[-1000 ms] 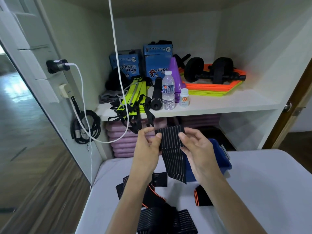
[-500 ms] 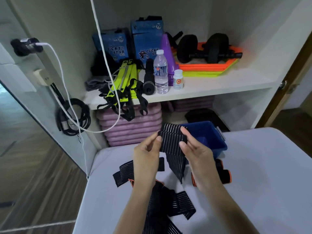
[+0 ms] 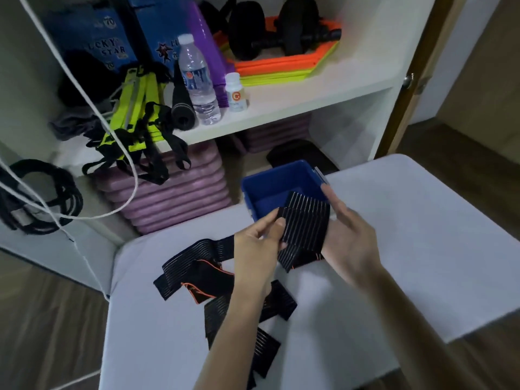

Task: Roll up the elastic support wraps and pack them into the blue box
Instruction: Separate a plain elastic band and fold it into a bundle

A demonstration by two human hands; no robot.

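Above the white table (image 3: 422, 249), just before the blue box (image 3: 270, 182), left hand (image 3: 257, 253) and right hand (image 3: 347, 237) both pinch a striped black wrap (image 3: 302, 226).

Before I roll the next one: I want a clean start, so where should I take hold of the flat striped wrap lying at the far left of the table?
Probably by its bare left end, pinched from above. The wrap lies flat on the table, and its right part is overlapped by an orange-edged wrap, so that end looks easiest to lift.
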